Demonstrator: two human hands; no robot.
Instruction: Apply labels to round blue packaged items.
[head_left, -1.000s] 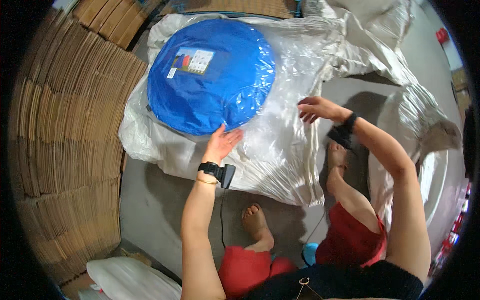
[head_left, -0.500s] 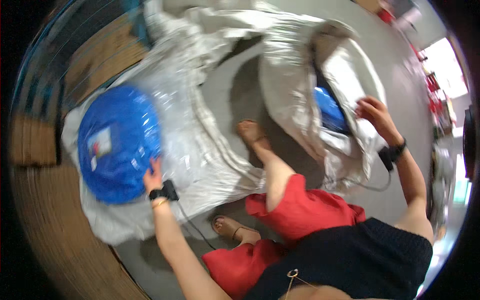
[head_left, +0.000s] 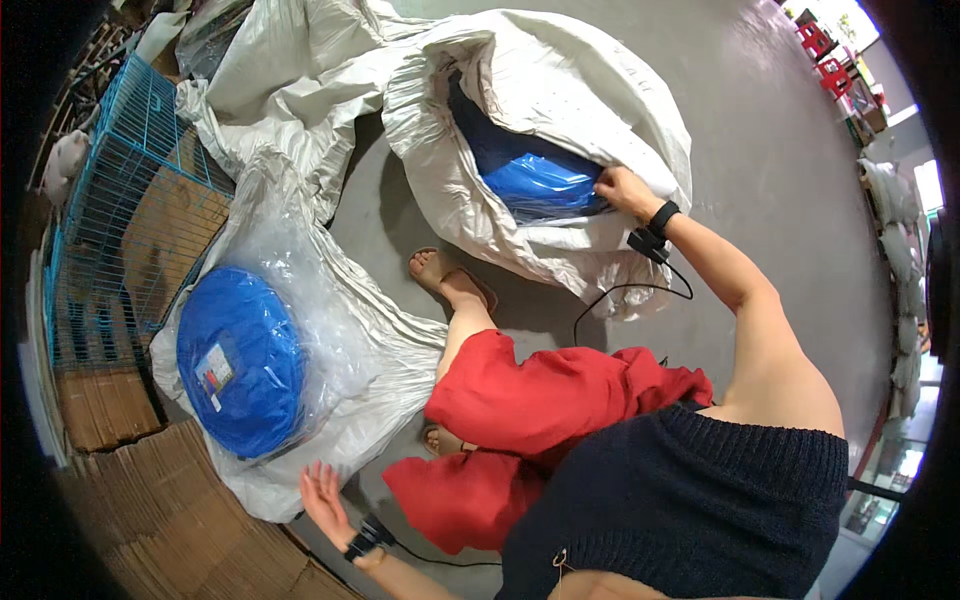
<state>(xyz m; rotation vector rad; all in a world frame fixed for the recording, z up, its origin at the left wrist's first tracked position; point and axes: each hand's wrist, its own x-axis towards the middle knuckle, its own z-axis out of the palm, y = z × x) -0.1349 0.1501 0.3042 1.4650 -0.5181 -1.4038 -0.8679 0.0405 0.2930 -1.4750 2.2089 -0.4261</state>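
Note:
A round, flat blue package [head_left: 240, 360] in clear plastic, with a small label on it, lies at the left on a white woven sack [head_left: 270, 485]. My left hand [head_left: 325, 500] is just nearer to me than this package, apart from it, fingers spread and holding nothing. In front of me a big white sack [head_left: 590, 80] lies with its mouth gaping, and a shiny blue package [head_left: 545, 180] shows inside. My right hand [head_left: 628, 192] reaches into the mouth, its fingers curled on the right edge of that package. The fingertips are partly hidden.
A blue wire cage [head_left: 130, 220] stands at the far left, with cardboard inside. Flattened cardboard [head_left: 190, 510] is stacked at the near left. My sandalled foot [head_left: 450, 275] is between the sacks. Red stools [head_left: 820, 55] stand far right. A cable [head_left: 640, 287] hangs from my right wrist.
My left hand has come off the left blue package and drawn back toward me. My right hand has gone from above the sack's edge to the blue package inside. The view has shifted.

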